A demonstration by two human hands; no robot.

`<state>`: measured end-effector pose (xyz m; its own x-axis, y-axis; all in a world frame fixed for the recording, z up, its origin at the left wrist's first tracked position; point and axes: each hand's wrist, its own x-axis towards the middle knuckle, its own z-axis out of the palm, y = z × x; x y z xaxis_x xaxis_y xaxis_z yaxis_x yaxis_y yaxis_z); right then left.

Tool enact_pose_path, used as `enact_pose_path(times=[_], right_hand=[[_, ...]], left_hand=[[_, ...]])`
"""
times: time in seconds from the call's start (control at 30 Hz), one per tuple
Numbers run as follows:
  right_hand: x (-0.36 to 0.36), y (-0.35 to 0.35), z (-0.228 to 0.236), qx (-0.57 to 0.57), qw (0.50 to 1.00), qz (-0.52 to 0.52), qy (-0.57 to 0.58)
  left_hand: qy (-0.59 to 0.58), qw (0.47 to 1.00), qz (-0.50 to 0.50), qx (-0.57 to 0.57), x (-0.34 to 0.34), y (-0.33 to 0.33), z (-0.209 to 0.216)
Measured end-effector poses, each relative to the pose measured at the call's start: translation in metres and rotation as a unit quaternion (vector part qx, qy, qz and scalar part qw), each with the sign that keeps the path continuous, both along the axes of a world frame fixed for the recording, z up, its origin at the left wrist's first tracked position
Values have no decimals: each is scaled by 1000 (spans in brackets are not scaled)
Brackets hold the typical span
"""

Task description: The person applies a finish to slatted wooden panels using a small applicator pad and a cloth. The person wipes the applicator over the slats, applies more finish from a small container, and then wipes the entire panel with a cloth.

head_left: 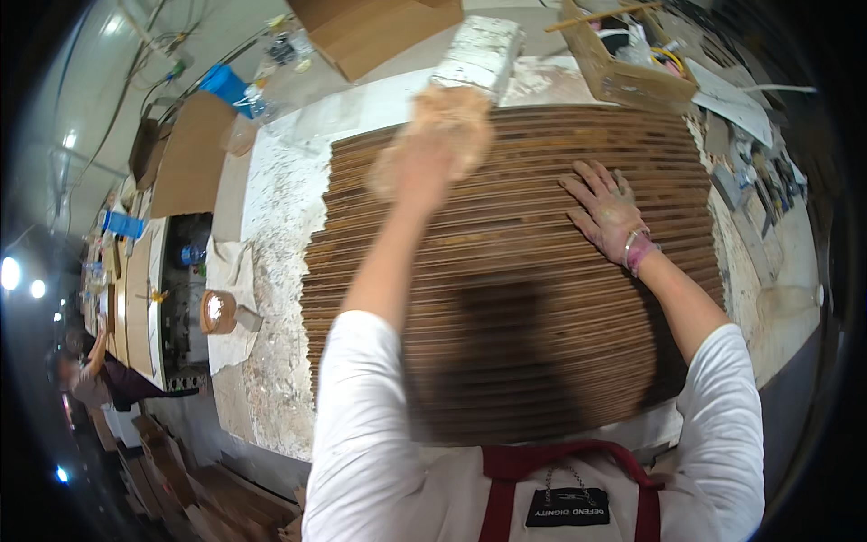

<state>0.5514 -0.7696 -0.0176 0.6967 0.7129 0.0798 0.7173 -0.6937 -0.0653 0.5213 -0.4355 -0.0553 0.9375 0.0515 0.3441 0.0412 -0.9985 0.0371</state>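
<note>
Dark brown wooden strips [515,244] lie side by side in a wide panel on the worktable, their left ends slightly uneven. My left hand [423,176], blurred by motion, is at the far left part of the strips and presses a light tan, crumpled cloth [462,117] against them. The fingers are partly lost in the blur and the cloth. Farther right, my right hand [607,215] rests flat on the strips with its fingers spread, holding nothing. Pinkish stains show around its palm and wrist, where there is also a bracelet.
Beyond the strips stand a paint-spattered white block [479,54], a cardboard box [379,36] and a wooden box [623,83] of odds and ends. Hand tools [763,181] lie at right. A brown cup [217,312] sits left. Another person [99,379] works far left.
</note>
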Motion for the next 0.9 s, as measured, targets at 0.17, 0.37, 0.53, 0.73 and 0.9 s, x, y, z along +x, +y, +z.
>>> enact_pose_path(times=[0.17,0.37,0.53,0.73,0.9], right_hand=[[-1,3,0,7,1000,4,1],[-9,44,9,375,905,-57,194],[10,120,39,666,552,62,498],[51,187,86,65,986,115,98],[105,133,-15,84,989,98,72]], left_hand=[[23,947,246,-208,-59,156,29],[-91,901,35,-423,-36,-7,86],[-46,884,-131,-445,-41,-50,90],[-4,993,99,-56,28,67,13],[109,982,141,-55,35,51,6]])
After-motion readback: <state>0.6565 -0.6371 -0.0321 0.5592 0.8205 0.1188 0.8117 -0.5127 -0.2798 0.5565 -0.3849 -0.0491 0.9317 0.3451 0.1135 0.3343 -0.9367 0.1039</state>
